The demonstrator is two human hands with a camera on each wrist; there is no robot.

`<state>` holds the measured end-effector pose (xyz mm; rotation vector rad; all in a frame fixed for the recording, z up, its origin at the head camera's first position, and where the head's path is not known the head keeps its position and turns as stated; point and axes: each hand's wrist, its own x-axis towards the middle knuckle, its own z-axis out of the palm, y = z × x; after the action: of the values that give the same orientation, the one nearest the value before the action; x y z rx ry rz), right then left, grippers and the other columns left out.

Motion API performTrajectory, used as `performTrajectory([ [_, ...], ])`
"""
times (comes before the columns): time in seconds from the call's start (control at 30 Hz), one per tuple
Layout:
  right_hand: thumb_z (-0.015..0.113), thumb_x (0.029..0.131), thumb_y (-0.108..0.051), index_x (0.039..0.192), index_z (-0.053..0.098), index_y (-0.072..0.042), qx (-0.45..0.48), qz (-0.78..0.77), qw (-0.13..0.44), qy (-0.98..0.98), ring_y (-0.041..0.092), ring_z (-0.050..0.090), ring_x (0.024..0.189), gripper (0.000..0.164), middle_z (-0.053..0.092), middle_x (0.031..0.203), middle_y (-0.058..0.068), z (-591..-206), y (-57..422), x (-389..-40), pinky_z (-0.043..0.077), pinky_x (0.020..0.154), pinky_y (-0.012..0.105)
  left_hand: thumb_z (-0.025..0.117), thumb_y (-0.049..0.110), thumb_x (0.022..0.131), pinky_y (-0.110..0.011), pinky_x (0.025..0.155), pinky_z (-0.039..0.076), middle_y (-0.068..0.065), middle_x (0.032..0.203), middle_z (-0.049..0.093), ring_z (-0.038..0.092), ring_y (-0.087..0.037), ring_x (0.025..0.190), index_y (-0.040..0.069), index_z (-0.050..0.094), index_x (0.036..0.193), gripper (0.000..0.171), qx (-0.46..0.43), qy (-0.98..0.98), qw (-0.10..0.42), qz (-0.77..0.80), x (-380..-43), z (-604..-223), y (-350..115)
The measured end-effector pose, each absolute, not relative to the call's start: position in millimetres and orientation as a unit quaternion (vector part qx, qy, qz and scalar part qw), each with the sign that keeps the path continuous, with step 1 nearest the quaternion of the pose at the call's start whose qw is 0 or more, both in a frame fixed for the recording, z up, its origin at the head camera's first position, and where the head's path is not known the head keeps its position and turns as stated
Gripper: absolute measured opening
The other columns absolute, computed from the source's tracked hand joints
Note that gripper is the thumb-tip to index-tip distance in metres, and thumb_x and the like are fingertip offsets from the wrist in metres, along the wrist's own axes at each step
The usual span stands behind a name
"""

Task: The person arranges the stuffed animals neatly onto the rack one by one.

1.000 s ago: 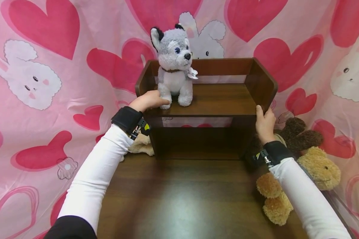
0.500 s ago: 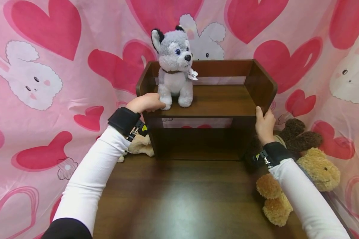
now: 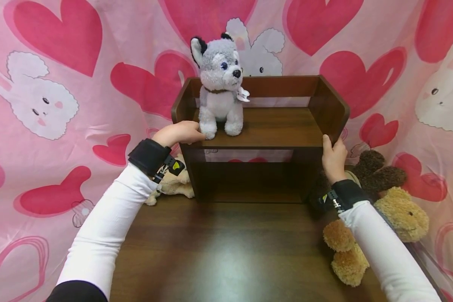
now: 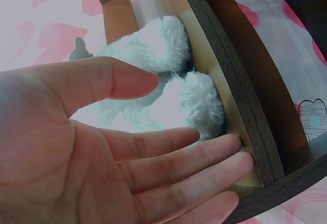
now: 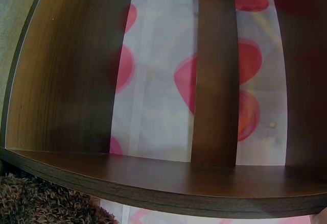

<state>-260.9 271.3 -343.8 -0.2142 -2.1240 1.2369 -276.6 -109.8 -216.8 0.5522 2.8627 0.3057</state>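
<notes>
A grey and white plush husky [image 3: 221, 98] sits upright at the left end of the top board of a dark brown wooden shelf [image 3: 279, 128]. My left hand [image 3: 182, 132] is beside its front paw, at the shelf's left front corner. In the left wrist view the fingers [image 4: 179, 173] are extended and spread near the fluffy white paws [image 4: 191, 106], with nothing in the palm. My right hand [image 3: 334, 157] grips the front edge of the shelf's right side panel, thumb on the front. Only a sliver of that hand shows in the right wrist view.
Beige plush [image 3: 175, 180] lies behind the shelf's left side. Right of the shelf are a dark brown plush [image 3: 377, 172] and a golden plush [image 3: 402, 214], partly hidden by my right arm. The shelf stands on a brown tabletop [image 3: 226, 247] before a pink heart-patterned cloth [image 3: 143, 37].
My left hand has drawn back leftward and slightly down, off the husky's paw. The husky, the shelf and my right hand keep their places.
</notes>
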Motion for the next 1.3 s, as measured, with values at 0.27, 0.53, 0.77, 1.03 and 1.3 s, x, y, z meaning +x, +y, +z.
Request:
performTrajectory([
  [0.27, 0.041, 0.096, -0.027, 0.107, 0.050, 0.011, -0.081, 0.470, 0.335, -0.813, 0.036, 0.046, 0.100, 0.041, 0.053, 0.106, 0.029, -344, 272, -261, 0.032, 0.086, 0.046, 0.045, 0.016, 0.086, -0.026, 0.059, 0.036, -0.005, 0.071, 0.048, 0.046, -0.017, 0.065, 0.000, 0.056, 0.078, 0.021, 0.213, 0.965, 0.120, 0.096, -273, -216, -110],
  [0.53, 0.040, 0.096, -0.028, 0.108, 0.050, 0.011, -0.080, 0.473, 0.333, -0.812, 0.034, 0.046, 0.099, 0.042, 0.054, 0.106, 0.028, -344, 272, -260, 0.033, 0.085, 0.045, 0.042, 0.016, 0.088, -0.028, 0.061, 0.036, -0.005, 0.072, 0.047, 0.046, -0.018, 0.066, 0.001, 0.057, 0.084, 0.021, 0.233, 0.960, 0.132, 0.086, -267, -216, -111],
  [0.77, 0.040, 0.096, -0.029, 0.109, 0.050, 0.010, -0.081, 0.473, 0.330, -0.813, 0.034, 0.046, 0.102, 0.043, 0.054, 0.108, 0.028, -345, 273, -261, 0.033, 0.086, 0.045, 0.043, 0.016, 0.089, -0.027, 0.060, 0.033, -0.003, 0.069, 0.043, 0.041, -0.017, 0.065, 0.003, 0.053, 0.080, 0.019, 0.235, 0.957, 0.144, 0.092, -260, -216, -111],
  [1.03, 0.040, 0.096, -0.028, 0.106, 0.050, 0.011, -0.082, 0.471, 0.333, -0.813, 0.034, 0.046, 0.098, 0.042, 0.053, 0.104, 0.029, -345, 273, -261, 0.032, 0.084, 0.045, 0.044, 0.017, 0.089, -0.031, 0.067, 0.037, -0.006, 0.079, 0.049, 0.046, -0.021, 0.076, 0.000, 0.061, 0.099, 0.026, 0.246, 0.957, 0.143, 0.060, -257, -228, -115],
  [1.3, 0.040, 0.096, -0.027, 0.106, 0.049, 0.011, -0.074, 0.477, 0.334, -0.810, 0.033, 0.045, 0.098, 0.040, 0.053, 0.104, 0.028, -344, 271, -260, 0.032, 0.085, 0.046, 0.047, 0.015, 0.087, -0.033, 0.075, 0.043, -0.010, 0.095, 0.060, 0.050, -0.022, 0.084, 0.000, 0.063, 0.104, 0.028, 0.252, 0.952, 0.160, 0.063, -253, -237, -122],
])
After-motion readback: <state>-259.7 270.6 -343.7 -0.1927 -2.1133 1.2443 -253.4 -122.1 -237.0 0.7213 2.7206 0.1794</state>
